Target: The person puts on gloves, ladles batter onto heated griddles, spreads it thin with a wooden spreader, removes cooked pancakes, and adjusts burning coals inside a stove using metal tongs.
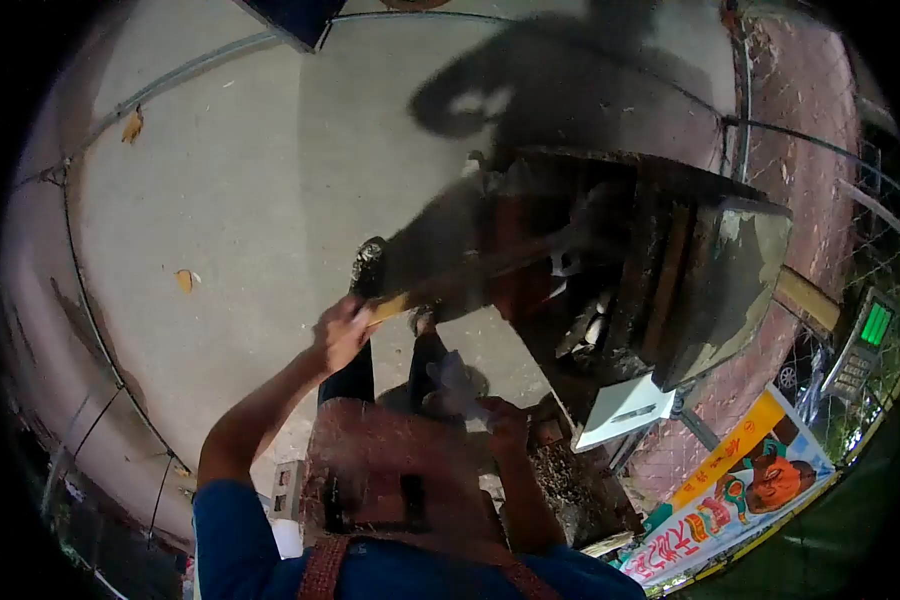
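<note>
Hands: I count two, both the wearer's own.
Left hand (345, 325): one, its fingers wrapped round a pale wooden handle (388, 309).
Wooden handle: one, reaching from the left hand toward the dark open box, its far part lost in shadow.
Right hand (505, 418): one, blurred, low near the body; I cannot tell whether it is clamped on anything.
Translucent plastic (454, 384): one piece, just beside the right hand.
Dark open box (730, 280): one, to the right, with pale lumps (595, 330) inside that I cannot count surely.
White panel (620, 408): one, at the box's near edge.
Keypad device (858, 350): one, its single display lit green.
Banner (735, 490): one, printed, below the device.
Shoes: I make out two, one patterned shoe (368, 262) near the left hand.
Dry leaves: two on the pale floor (220, 200), one leaf (132, 125) farther off, one leaf (184, 281) nearer.
Sleeves: two, blue.
</note>
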The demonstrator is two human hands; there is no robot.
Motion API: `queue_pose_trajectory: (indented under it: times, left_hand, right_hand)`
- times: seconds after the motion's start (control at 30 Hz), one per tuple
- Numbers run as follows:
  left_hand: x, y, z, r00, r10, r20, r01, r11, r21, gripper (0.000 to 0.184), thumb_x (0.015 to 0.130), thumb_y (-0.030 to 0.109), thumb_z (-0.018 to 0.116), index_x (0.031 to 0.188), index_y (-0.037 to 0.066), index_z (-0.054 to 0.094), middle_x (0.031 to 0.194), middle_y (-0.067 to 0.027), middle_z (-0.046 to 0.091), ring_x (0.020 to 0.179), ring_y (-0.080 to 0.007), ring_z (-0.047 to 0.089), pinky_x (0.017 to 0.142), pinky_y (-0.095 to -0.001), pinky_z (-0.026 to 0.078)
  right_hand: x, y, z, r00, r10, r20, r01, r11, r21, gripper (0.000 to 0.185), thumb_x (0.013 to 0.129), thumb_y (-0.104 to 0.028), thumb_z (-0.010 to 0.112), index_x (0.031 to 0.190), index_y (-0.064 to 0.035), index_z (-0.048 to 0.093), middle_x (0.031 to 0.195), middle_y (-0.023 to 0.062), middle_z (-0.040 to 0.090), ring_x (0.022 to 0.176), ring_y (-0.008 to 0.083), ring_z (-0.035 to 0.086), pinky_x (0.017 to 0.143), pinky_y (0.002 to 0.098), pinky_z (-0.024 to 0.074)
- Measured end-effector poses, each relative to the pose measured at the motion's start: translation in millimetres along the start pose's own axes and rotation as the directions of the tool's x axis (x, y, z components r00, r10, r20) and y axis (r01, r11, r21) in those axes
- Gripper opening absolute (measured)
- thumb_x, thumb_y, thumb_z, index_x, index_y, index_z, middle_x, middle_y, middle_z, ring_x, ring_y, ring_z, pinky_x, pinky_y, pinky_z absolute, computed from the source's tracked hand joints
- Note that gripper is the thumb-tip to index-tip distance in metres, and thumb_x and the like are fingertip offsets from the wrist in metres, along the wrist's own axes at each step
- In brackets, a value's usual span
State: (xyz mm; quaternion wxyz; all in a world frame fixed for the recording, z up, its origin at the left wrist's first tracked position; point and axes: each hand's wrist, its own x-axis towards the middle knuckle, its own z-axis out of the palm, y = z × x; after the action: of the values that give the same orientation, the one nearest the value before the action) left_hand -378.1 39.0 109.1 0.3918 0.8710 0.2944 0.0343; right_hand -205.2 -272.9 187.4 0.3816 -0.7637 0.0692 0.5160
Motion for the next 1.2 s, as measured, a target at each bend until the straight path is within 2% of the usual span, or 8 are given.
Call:
queue_pose_trajectory:
  times: [0.13,0.23,0.33,0.63,0.93,1.03,1.13,1.2]
  left_hand:
    - [76,46,74,0.975,-0.043,0.219,0.098,0.964,-0.247,0.042,0.078,0.021,0.061,0.117,0.012,0.053,0.093,-0.0117,0.055,0.079,-0.0291,0.057,0.059,-0.0403,0.046]
    - [116,86,176,0.916,0.129,0.379,-0.188,0.974,0.124,0.031,0.087,0.02,0.048,0.117,0.012,0.054,0.114,-0.0153,0.053,0.093,-0.0339,0.056,0.072,-0.0425,0.046]
    - [158,142,246,0.965,-0.003,0.263,0.09,0.943,-0.32,0.042,0.084,0.015,0.049,0.125,0.01,0.045,0.112,-0.0201,0.05,0.096,-0.0374,0.052,0.072,-0.0452,0.046]
    - [191,205,462,0.99,-0.077,0.119,0.127,0.85,-0.512,0.06,0.078,0.016,0.056,0.133,0.012,0.034,0.124,-0.0239,0.042,0.102,-0.0419,0.05,0.08,-0.0455,0.047]
    - [180,127,313,0.759,0.087,0.646,0.533,0.487,-0.692,0.055,0.087,0.027,0.051,0.137,0.016,0.032,0.12,-0.0124,0.05,0.098,-0.0225,0.052,0.079,-0.0371,0.047]
    - [130,82,236,0.681,0.048,0.73,0.679,0.331,-0.655,0.053,0.09,0.031,0.05,0.138,0.017,0.031,0.119,-0.0086,0.053,0.097,-0.0161,0.053,0.079,-0.0343,0.047]
    - [52,62,160,0.569,-0.126,0.812,0.82,0.161,-0.549,0.049,0.093,0.033,0.045,0.137,0.017,0.033,0.115,-0.0065,0.055,0.093,-0.0149,0.056,0.072,-0.031,0.048]
    - [3,74,111,0.475,-0.221,0.852,0.866,-0.055,-0.497,0.046,0.094,0.034,0.042,0.136,0.017,0.034,0.111,-0.0056,0.057,0.089,-0.0158,0.058,0.065,-0.0287,0.048]
  right_hand:
    - [-4,22,-35,0.995,-0.071,0.069,0.078,0.991,-0.108,0.023,0.064,-0.007,0.051,0.085,-0.0004,0.06,0.097,0.017,0.06,0.092,0.0275,0.056,0.083,0.0377,0.045]
    - [-19,22,-42,0.998,-0.063,-0.012,0.064,0.976,0.206,0.021,0.072,-0.012,0.052,0.089,-0.0027,0.06,0.093,0.0127,0.06,0.087,0.0251,0.056,0.079,0.0345,0.0458]
    - [-21,21,-50,0.987,-0.159,-0.017,0.159,0.986,0.045,0.022,0.077,-0.017,0.052,0.092,-0.0037,0.06,0.092,0.0109,0.06,0.083,0.0247,0.056,0.077,0.0348,0.0466]
    - [-17,22,-81,0.97,-0.243,-0.004,0.195,0.788,-0.584,0.025,0.082,-0.02,0.052,0.099,-0.0046,0.06,0.091,0.0114,0.061,0.083,0.0255,0.057,0.075,0.0357,0.0474]
    - [-7,3,-74,0.924,-0.38,0.037,0.212,0.432,-0.876,0.028,0.086,-0.024,0.053,0.105,-0.0054,0.059,0.091,0.012,0.061,0.082,0.0264,0.059,0.073,0.0367,0.0482]
    - [-8,-30,-59,0.963,-0.265,-0.045,0.147,0.66,-0.737,0.03,0.086,-0.023,0.051,0.107,-0.0037,0.058,0.097,0.016,0.06,0.09,0.0282,0.058,0.078,0.0384,0.047]
    - [-2,-10,-48,0.959,-0.274,0.066,0.268,0.96,0.086,0.032,0.085,-0.025,0.052,0.106,-0.0011,0.058,0.102,0.0185,0.059,0.093,0.029,0.057,0.079,0.0404,0.0477]
    - [-15,-53,-19,0.959,-0.256,0.12,0.26,0.966,-0.016,0.031,0.084,-0.023,0.054,0.104,0.0003,0.057,0.103,0.0186,0.058,0.094,0.0294,0.056,0.08,0.0412,0.0482]
